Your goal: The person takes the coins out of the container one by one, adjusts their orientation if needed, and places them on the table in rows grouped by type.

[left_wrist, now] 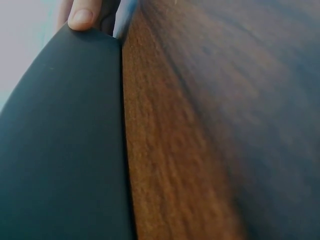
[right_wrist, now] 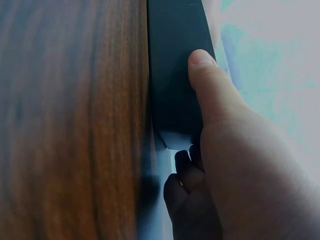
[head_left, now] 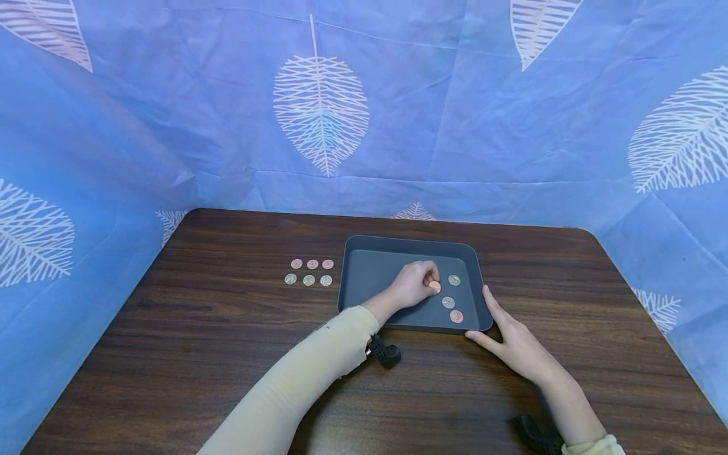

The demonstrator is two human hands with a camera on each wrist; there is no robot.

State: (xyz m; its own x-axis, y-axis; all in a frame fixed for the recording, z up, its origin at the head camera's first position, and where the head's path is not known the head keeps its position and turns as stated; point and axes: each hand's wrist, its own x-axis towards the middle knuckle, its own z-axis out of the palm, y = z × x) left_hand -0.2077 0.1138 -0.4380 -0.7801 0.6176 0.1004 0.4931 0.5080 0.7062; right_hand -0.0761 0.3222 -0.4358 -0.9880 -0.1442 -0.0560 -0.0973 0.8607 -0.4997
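Over the tray [head_left: 370,272], the left hand [head_left: 408,287] pinches a copper coin [head_left: 435,287]. Spread around the tray's near-right corner, the right hand [head_left: 516,344] should brace steadily.

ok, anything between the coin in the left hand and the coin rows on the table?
Yes, the tray's left wall. The left hand pinches the coin on the tray side; the coin rows lie on the table beyond that wall.

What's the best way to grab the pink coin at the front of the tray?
Probably pinch its left and right edges, coming down from above. The pink coin lies flat in the tray, so its thin rim is the part to catch; the silver coin sits close behind.
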